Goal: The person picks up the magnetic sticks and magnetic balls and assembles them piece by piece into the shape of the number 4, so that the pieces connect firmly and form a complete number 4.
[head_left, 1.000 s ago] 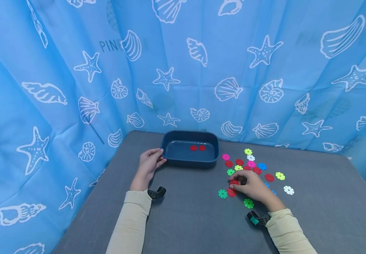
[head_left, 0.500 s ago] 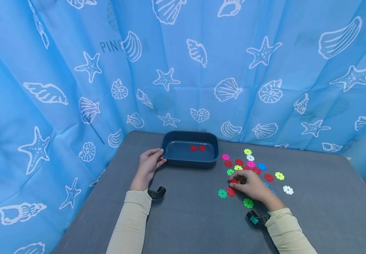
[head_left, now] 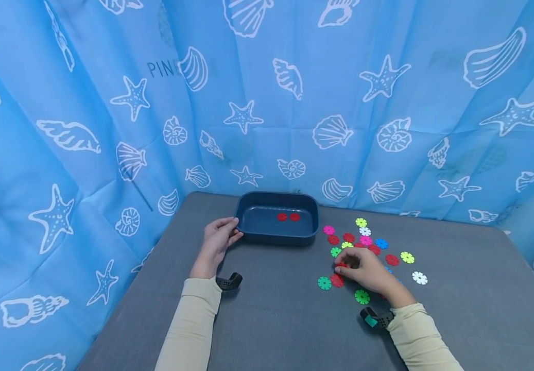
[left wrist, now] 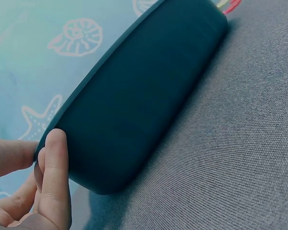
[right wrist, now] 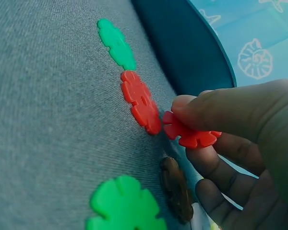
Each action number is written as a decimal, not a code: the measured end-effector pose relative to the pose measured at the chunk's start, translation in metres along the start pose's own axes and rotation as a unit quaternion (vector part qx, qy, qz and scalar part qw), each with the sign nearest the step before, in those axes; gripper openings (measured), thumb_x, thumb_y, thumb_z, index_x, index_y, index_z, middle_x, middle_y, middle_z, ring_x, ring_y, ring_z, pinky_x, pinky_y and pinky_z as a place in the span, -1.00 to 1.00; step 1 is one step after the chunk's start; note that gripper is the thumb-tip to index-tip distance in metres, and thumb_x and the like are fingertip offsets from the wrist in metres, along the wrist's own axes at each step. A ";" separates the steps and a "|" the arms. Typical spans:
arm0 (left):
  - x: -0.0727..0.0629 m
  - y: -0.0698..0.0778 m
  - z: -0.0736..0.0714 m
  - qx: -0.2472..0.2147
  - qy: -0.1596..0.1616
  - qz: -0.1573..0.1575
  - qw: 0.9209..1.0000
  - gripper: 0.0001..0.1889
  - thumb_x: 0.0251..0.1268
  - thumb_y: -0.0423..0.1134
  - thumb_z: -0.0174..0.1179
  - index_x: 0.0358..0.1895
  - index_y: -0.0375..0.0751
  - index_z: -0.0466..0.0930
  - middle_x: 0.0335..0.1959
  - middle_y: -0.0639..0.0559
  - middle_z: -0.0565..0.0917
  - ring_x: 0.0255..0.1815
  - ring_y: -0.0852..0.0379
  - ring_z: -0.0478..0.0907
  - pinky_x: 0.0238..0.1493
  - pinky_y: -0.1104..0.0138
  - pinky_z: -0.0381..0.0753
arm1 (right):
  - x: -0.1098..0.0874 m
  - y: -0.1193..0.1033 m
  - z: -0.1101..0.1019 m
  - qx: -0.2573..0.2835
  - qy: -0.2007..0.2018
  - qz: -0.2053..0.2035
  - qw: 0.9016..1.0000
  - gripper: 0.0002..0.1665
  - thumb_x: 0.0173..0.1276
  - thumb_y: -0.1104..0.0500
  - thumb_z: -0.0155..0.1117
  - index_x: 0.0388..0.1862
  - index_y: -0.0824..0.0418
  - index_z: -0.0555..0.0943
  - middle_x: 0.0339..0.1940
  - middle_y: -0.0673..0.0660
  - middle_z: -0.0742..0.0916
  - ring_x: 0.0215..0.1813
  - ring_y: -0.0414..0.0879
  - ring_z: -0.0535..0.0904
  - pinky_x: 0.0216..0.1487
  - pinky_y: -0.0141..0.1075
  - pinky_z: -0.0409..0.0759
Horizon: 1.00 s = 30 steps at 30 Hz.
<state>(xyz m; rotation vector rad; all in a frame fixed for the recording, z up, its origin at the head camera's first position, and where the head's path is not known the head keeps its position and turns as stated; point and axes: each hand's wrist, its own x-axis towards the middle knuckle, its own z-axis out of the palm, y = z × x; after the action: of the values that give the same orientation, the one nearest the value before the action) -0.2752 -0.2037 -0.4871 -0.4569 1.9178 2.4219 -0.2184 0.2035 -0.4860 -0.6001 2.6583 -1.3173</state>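
Observation:
My left hand [head_left: 218,241] pinches the left front corner of a dark blue plastic tub [head_left: 273,239]; the left wrist view shows thumb and fingers at its rim. Inside lie two red snowflake discs [head_left: 294,217]. Over on the right, my right hand [head_left: 367,272] holds another red snowflake disc [right wrist: 196,137] between thumb and fingers, tilted off the cloth. Close by lie a flat red disc [right wrist: 140,103], a green disc [right wrist: 116,44], a brighter green disc [right wrist: 126,206] and a dark brown disc [right wrist: 176,190]. The hand hides some discs beneath it.
Several pink, yellow, white, blue and red discs are scattered around the right hand, among them a white disc [head_left: 419,278] and a yellow disc [head_left: 407,257]. Grey cloth [head_left: 271,319] covers the table. A blue shell-print curtain [head_left: 267,103] hangs behind.
Both hands keep almost the same places, with the left on the tub and the right at the red disc. The head view has shifted slightly.

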 end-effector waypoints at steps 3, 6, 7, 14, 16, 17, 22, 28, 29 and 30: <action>0.000 0.000 0.000 0.004 -0.002 0.000 1.000 -0.65 0.57 -0.18 0.30 0.24 -0.30 0.61 0.01 -0.17 0.59 -0.15 0.13 0.64 0.04 0.37 0.83 | 0.000 0.002 0.001 -0.001 0.009 0.002 1.000 -0.86 0.38 0.27 0.53 -0.14 0.22 0.74 -0.28 0.05 0.75 -0.32 -0.18 0.59 -0.29 -0.35 0.66; -0.001 -0.001 -0.001 0.005 -0.002 0.000 1.000 -0.64 0.57 -0.18 0.30 0.25 -0.30 0.60 0.04 -0.18 0.58 -0.14 0.13 0.64 0.04 0.37 0.83 | 0.001 0.002 0.001 0.003 0.017 0.010 1.000 -0.85 0.38 0.28 0.52 -0.12 0.23 0.74 -0.36 0.07 0.72 -0.41 -0.16 0.60 -0.38 -0.33 0.67; -0.001 -0.001 -0.001 0.004 -0.002 0.000 1.000 -0.65 0.57 -0.18 0.30 0.25 -0.30 0.61 0.04 -0.18 0.58 -0.14 0.13 0.64 0.04 0.37 0.83 | 0.001 0.002 0.001 0.008 0.020 0.014 1.000 -0.85 0.38 0.29 0.52 -0.11 0.24 0.73 -0.37 0.08 0.72 -0.43 -0.15 0.60 -0.40 -0.32 0.68; 0.001 -0.001 -0.001 0.003 -0.001 0.000 1.000 -0.65 0.57 -0.19 0.30 0.25 -0.30 0.61 0.00 -0.15 0.58 -0.14 0.12 0.63 0.05 0.37 0.83 | 0.002 -0.007 -0.002 0.033 0.057 0.021 0.998 -0.80 0.41 0.28 0.50 -0.06 0.35 0.72 -0.24 0.22 0.79 -0.37 -0.06 0.69 -0.38 -0.30 0.74; 0.001 -0.001 -0.001 0.004 -0.001 0.001 1.000 -0.65 0.57 -0.19 0.30 0.25 -0.29 0.61 -0.01 -0.13 0.59 -0.14 0.12 0.64 0.05 0.37 0.83 | 0.003 -0.008 -0.002 0.026 0.074 0.021 0.997 -0.80 0.41 0.28 0.51 -0.07 0.34 0.72 -0.20 0.22 0.79 -0.32 -0.06 0.70 -0.33 -0.34 0.75; 0.001 -0.001 -0.001 0.004 -0.002 0.001 1.000 -0.65 0.57 -0.19 0.30 0.25 -0.29 0.61 -0.02 -0.13 0.59 -0.14 0.12 0.64 0.05 0.37 0.83 | 0.004 -0.008 -0.002 0.024 0.081 0.021 0.996 -0.81 0.41 0.27 0.51 -0.08 0.33 0.73 -0.19 0.22 0.79 -0.29 -0.06 0.70 -0.31 -0.36 0.74; 0.001 -0.001 -0.001 0.005 -0.002 0.000 1.000 -0.65 0.57 -0.18 0.30 0.25 -0.29 0.62 -0.04 -0.12 0.60 -0.15 0.13 0.64 0.04 0.38 0.82 | 0.007 -0.012 -0.002 0.042 0.105 0.026 0.993 -0.81 0.43 0.24 0.50 -0.07 0.30 0.73 -0.14 0.25 0.79 -0.25 0.02 0.72 -0.29 -0.38 0.71; 0.001 -0.001 -0.001 0.001 -0.002 -0.002 1.000 -0.65 0.57 -0.18 0.30 0.24 -0.29 0.62 -0.03 -0.12 0.60 -0.15 0.14 0.65 0.03 0.38 0.83 | 0.011 -0.014 -0.001 0.061 0.123 0.032 0.990 -0.78 0.45 0.19 0.49 -0.04 0.28 0.73 -0.09 0.27 0.80 -0.20 0.09 0.76 -0.28 -0.38 0.70; 0.001 -0.001 0.000 0.001 -0.001 -0.003 1.000 -0.65 0.56 -0.18 0.31 0.24 -0.29 0.62 -0.03 -0.13 0.60 -0.15 0.13 0.65 0.03 0.38 0.83 | 0.012 -0.015 -0.001 0.062 0.124 0.034 0.990 -0.78 0.46 0.17 0.49 -0.04 0.27 0.73 -0.08 0.27 0.81 -0.19 0.08 0.77 -0.26 -0.38 0.71; 0.001 -0.001 0.000 0.001 -0.001 -0.003 1.000 -0.65 0.56 -0.18 0.31 0.24 -0.29 0.62 -0.03 -0.13 0.60 -0.15 0.13 0.64 0.03 0.38 0.83 | 0.012 -0.015 -0.001 0.062 0.126 0.037 0.989 -0.78 0.47 0.16 0.49 -0.04 0.26 0.73 -0.07 0.27 0.81 -0.19 0.07 0.77 -0.26 -0.37 0.70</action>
<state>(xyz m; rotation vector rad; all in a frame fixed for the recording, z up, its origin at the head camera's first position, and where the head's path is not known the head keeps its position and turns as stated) -0.2759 -0.2040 -0.4881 -0.4580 1.9141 2.4163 -0.2256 0.1912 -0.4732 -0.3349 2.7300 -1.6195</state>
